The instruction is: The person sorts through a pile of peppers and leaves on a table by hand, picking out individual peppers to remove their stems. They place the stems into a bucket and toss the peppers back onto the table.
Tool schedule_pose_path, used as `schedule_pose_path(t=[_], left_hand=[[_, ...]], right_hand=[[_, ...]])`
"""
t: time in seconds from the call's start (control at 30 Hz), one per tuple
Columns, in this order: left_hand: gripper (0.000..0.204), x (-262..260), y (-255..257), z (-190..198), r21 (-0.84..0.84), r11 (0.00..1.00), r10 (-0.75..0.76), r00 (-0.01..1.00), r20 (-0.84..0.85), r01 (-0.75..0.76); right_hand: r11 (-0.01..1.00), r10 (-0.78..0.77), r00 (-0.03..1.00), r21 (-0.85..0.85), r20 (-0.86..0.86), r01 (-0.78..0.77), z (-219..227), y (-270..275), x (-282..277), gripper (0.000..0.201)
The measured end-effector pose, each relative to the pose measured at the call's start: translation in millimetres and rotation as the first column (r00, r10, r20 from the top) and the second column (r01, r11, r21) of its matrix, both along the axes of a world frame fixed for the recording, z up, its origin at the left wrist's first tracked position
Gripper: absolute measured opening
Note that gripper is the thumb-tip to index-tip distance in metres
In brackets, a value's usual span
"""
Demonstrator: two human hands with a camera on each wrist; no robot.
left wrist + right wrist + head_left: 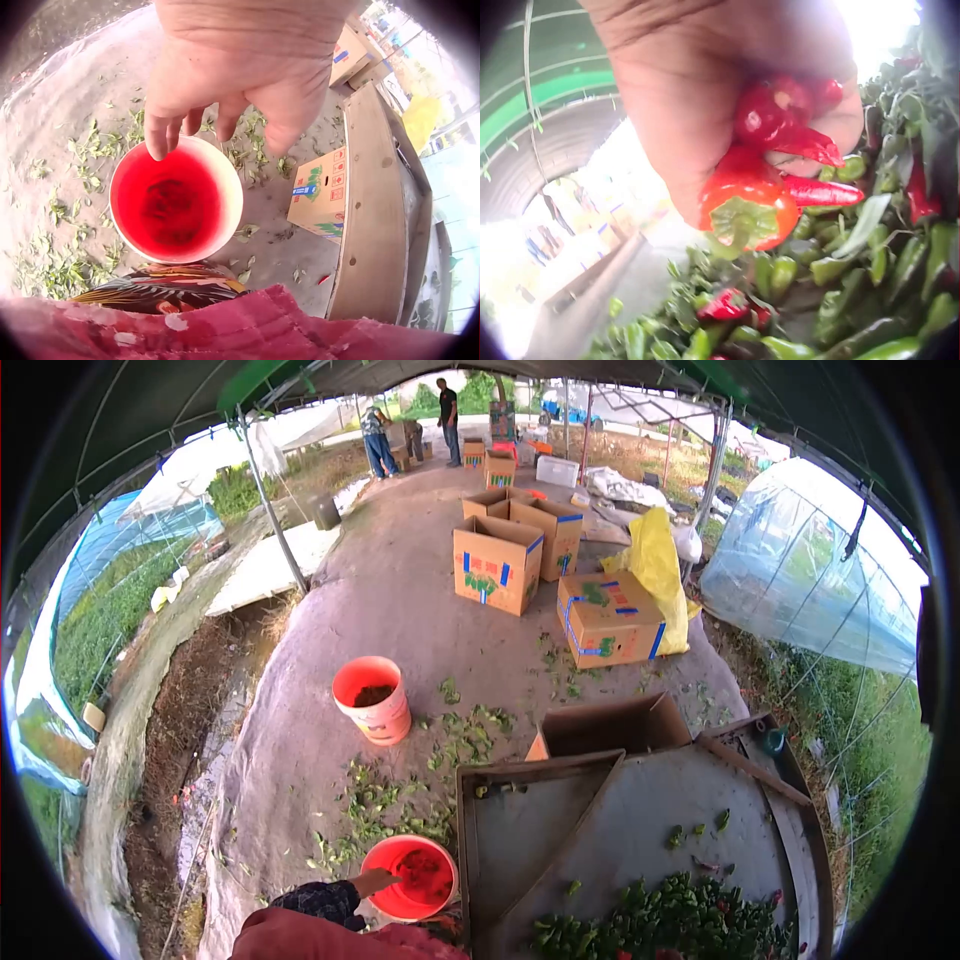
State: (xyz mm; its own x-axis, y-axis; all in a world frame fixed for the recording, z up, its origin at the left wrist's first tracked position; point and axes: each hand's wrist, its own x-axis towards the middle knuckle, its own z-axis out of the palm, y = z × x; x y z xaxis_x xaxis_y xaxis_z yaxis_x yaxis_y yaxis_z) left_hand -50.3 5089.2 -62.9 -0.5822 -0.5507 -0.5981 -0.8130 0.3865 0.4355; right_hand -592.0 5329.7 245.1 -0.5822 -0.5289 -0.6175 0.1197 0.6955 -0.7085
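Above a red bucket [410, 875] my left hand [375, 881] hangs with its fingers relaxed and nothing in them. The left wrist view shows the same hand [240, 75] over the rim of the bucket [231, 191], whose bottom holds dark red contents. In the right wrist view my right hand [735, 82] grips several red peppers [750, 196] in its curled fingers. Below it lie many green peppers [825, 270] with a few red ones [724, 304] among them. The head view has the pepper pile [660, 920] on the metal-lined table, with the right hand out of sight.
A second red bucket [385, 720] stands ahead, partly filled. An open cardboard box [612, 728] sits against the table's far edge [540, 765]. More boxes [497, 565] and a yellow sack [655, 575] are beyond. Leaves [400, 800] litter the ground. People [448, 420] are far back.
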Motion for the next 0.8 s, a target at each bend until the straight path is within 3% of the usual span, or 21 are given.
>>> schedule_pose_path(t=[0.03, 0.07, 0.1, 0.13, 0.17, 0.2, 0.23, 0.3, 0.33, 0.37, 0.47, 0.5, 0.53, 0.57, 0.6, 0.67, 0.7, 0.77, 0.8], left_hand=[[0.052, -21.5, -5.7, 25.2, 0.381, 0.653, 0.623, 0.751, 0.22, -0.654], [0.053, -20.4, 4.6, 37.4, 0.408, 0.652, 0.677, 0.733, 0.066, -0.639], [0.053, -25.9, 9.0, 44.2, 0.412, 0.483, 0.822, 0.562, 0.091, -0.773], [0.056, -27.8, 14.8, 65.6, 0.475, 0.355, 0.896, 0.438, 0.073, -0.805], [0.059, -31.3, 19.3, 89.9, 0.521, 0.272, 0.925, 0.37, 0.091, -0.809], [0.051, -18.6, 31.7, 75.0, 0.511, 0.227, 0.962, 0.273, 0.016, -0.829], [0.054, -13.8, 29.6, 84.4, 0.517, 0.18, 0.962, 0.26, 0.086, -0.837], [0.058, -3.9, 35.8, 86.6, 0.469, 0.053, 0.99, 0.108, 0.092, -0.882], [0.066, -5.1, 35.2, 100.5, 0.475, 0.0, 0.992, 0.06, 0.112, -0.88], [0.066, 5.0, 39.4, 94.6, 0.484, -0.017, 0.997, 0.022, 0.074, -0.875], [0.063, 18.6, 44.3, 114.0, 0.506, -0.05, 0.995, -0.089, -0.053, -0.861], [0.063, 24.4, 44.2, 116.3, 0.515, -0.011, 0.993, -0.072, -0.098, -0.857], [0.065, 31.5, 42.0, 110.9, 0.502, -0.017, 0.99, -0.083, -0.111, -0.865], [0.066, 30.4, 34.1, 111.1, 0.468, -0.021, 0.994, -0.071, -0.088, -0.884], [0.065, 35.5, 28.0, 105.4, 0.522, -0.019, 0.988, -0.096, -0.121, -0.852], [0.058, 8.4, 7.9, 117.9, 0.448, 0.063, 0.987, -0.011, -0.161, -0.892], [0.05, -10.9, -1.6, 124.3, 0.441, 0.141, 0.976, 0.05, -0.212, -0.887], [0.042, -57.9, -21.2, 142.4, 0.434, 0.234, 0.956, 0.124, -0.267, -0.87], [0.039, -94.0, -31.4, 154.4, 0.406, 0.413, 0.897, 0.285, -0.339, -0.815]], right_hand=[[0.984, 0.107, 0.994, -0.144, 0.039, -0.1, -25.5, 1.3, -10.0, 0.014], [0.979, 0.193, 0.972, -0.042, -0.135, -0.2, -41.3, -14.5, -9.5, 0.023], [0.94, 0.277, 0.954, -0.175, -0.115, -0.294, -52.6, -27.1, -2.5, 0.021], [0.906, 0.33, 0.927, -0.217, -0.178, -0.364, -27.7, -59.7, 24.8, 0.019], [0.853, 0.442, 0.883, -0.232, -0.158, -0.468, -7.3, -85.5, 45.1, 0.021], [0.882, 0.435, 0.887, -0.272, 0.156, -0.385, 7.9, -106.5, 65.3, 0.023], [0.727, 0.571, 0.819, -0.429, -0.057, -0.536, -8.3, -123.5, 83.9, 0.025], [0.674, 0.683, 0.713, -0.516, 0.162, -0.528, -10.6, -156.8, 125.3, 0.026], [0.526, 0.736, 0.676, -0.594, -0.041, -0.609, -15.8, -172.0, 148.2, 0.027], [0.358, 0.741, 0.622, -0.635, -0.252, -0.684, -26.1, -184.5, 172.0, 0.027], [0.272, 0.754, 0.571, -0.637, -0.325, -0.721, -85.8, -195.2, 243.1, 0.032], [0.282, 0.747, 0.556, -0.584, -0.364, -0.761, -107.9, -194.7, 259.2, 0.036], [0.237, 0.797, 0.376, -0.329, -0.472, -0.914, -114.1, -194.2, 261.0, 0.052], [0.259, 0.77, 0.31, -0.171, -0.558, -0.951, -127.7, -182.6, 263.5, 0.064], [0.284, 0.739, 0.313, -0.145, -0.597, -0.948, -136.6, -175.6, 260.9, 0.067], [0.396, 0.622, 0.489, -0.293, -0.611, -0.87, -118.9, -161.7, 231.8, 0.053], [0.448, 0.609, 0.512, -0.27, -0.606, -0.853, -111.2, -151.5, 213.1, 0.053], [0.596, 0.617, 0.681, -0.33, -0.394, -0.732, -94.6, -124.0, 162.8, 0.034], [0.699, 0.412, 0.754, -0.354, -0.511, -0.622, -81.2, -108.7, 139.7, 0.021]])
